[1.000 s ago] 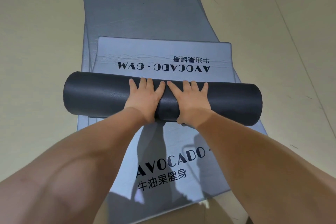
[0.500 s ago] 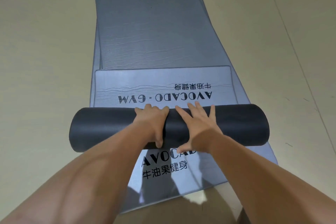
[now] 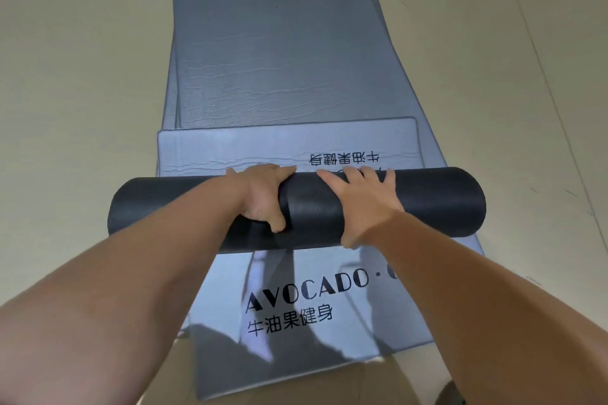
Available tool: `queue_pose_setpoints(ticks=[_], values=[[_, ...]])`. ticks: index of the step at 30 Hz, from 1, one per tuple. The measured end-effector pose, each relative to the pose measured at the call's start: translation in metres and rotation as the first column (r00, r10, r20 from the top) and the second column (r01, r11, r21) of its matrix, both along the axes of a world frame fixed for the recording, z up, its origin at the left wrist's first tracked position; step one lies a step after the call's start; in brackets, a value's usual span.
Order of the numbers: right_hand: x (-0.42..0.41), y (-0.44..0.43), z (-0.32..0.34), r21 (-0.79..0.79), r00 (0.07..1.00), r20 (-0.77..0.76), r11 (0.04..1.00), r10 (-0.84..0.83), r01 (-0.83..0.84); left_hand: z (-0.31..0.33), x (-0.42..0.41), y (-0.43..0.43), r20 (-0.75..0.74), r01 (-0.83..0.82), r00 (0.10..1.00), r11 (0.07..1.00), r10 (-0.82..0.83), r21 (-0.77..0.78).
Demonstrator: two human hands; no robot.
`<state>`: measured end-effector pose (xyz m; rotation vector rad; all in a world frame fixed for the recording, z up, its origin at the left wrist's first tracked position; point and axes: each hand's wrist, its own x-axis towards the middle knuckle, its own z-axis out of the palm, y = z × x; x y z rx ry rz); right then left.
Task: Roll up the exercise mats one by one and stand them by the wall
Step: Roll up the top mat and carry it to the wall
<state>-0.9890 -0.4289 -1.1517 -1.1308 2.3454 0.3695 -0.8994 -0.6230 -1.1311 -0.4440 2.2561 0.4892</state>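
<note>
Two hands on a partly rolled exercise mat, lying crosswise on a stack of flat ones.

The beige floor (image 3: 82,76) carries long flat grey mats (image 3: 279,43) running away from the person; the near part of the stack bears black AVOCADO lettering (image 3: 309,289). Across them lies the dark roll (image 3: 427,204), its unrolled end (image 3: 263,145) flat just beyond it. The left hand (image 3: 263,197) grips the roll, fingers curled over its far side, thumb on the near side. The right hand (image 3: 358,204) presses on top beside it, fingers spread.

Gym floor: stacked grey mats (image 3: 283,52) printed "AVOCADO · GYM"
</note>
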Motion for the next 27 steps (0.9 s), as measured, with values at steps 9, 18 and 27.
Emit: queue_pose_setpoints(ticks=[9, 18, 27], values=[[-0.046, -0.030, 0.016, 0.051, 0.988, 0.135, 0.995, 0.072, -0.080, -0.022, 0.016, 0.033, -0.217, -0.039, 0.976, 0.949, -0.032, -0.313], [-0.042, -0.015, 0.015, -0.081, 0.993, 0.009, 0.990, 0.114, -0.113, -0.019, 0.002, 0.019, -0.208, -0.021, 0.977, 0.959, -0.040, -0.283], [0.003, -0.004, 0.024, -0.079, 0.987, 0.133, 0.994, 0.087, -0.077, -0.023, 0.076, 0.042, -0.485, -0.109, 0.873, 0.946, -0.055, -0.304]])
